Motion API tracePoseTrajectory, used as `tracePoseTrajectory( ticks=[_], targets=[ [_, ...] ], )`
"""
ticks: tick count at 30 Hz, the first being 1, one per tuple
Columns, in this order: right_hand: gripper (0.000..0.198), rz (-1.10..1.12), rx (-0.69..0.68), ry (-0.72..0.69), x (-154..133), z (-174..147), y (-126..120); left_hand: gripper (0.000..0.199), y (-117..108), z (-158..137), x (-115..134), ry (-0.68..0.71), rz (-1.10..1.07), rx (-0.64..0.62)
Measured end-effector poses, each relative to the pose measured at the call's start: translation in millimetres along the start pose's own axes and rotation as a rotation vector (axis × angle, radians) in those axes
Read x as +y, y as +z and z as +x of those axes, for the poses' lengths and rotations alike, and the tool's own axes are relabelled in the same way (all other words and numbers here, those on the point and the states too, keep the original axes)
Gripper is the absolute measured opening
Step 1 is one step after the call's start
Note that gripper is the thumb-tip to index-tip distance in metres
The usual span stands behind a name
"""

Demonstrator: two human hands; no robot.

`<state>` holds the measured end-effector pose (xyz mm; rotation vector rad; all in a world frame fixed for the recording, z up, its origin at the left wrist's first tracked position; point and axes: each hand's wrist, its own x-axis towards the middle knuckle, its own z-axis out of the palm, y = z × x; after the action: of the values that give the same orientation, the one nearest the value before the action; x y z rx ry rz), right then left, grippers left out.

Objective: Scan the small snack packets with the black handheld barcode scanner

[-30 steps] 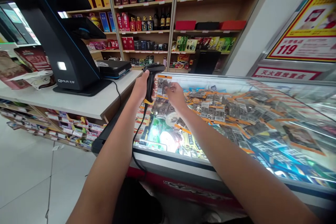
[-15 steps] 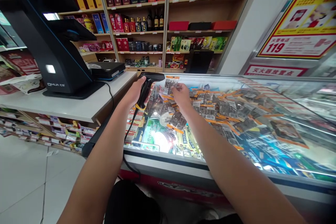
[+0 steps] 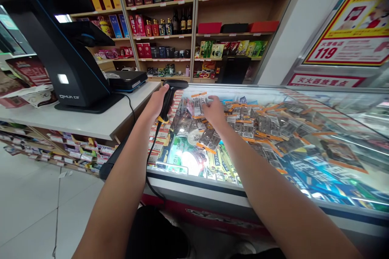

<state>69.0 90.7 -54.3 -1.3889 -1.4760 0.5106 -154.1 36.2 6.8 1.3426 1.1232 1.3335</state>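
Observation:
My left hand (image 3: 156, 103) grips the handle of a black barcode scanner (image 3: 172, 91), its head pointing right over the glass freezer lid (image 3: 304, 145). A black cord (image 3: 150, 158) hangs from the scanner's base. My right hand (image 3: 214, 111) rests palm down on several small grey packets with orange tags (image 3: 258, 123) that lie spread over the lid. A packet (image 3: 197, 105) lies just left of the fingertips, under the scanner's head. Whether the fingers pinch it I cannot tell.
A black checkout terminal (image 3: 73, 68) and a black box (image 3: 126, 79) stand on the white counter (image 3: 82, 119) to the left. Wooden shelves (image 3: 194, 28) of bottles and boxes fill the back wall. A red and yellow poster (image 3: 352, 28) hangs at the right.
My right hand has come down from holding a packet up near the scanner to lying flat on the packets on the lid. The scanner has tipped lower.

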Motion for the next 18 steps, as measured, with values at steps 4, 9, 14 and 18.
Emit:
tracePoseTrajectory(
  ticks=[4, 9, 14, 18],
  targets=[
    [0.059, -0.265, 0.072, -0.316, -8, -5, 8, 0.047, -15, 8, 2, 0.025, -0.009, 0.358],
    [0.036, -0.133, -0.428, -0.279, -38, -29, 60, 0.05, -28, 11, -1, 0.053, -0.1, 0.478],
    [0.053, -0.355, -0.432, -0.022, -49, -37, 110, 0.051, -24, 12, -4, 0.049, -0.075, 0.445],
    [0.054, -0.105, -0.316, -0.019, -35, -30, 123, 0.05, -20, 13, -4, 0.027, -0.046, 0.39]
  ],
)
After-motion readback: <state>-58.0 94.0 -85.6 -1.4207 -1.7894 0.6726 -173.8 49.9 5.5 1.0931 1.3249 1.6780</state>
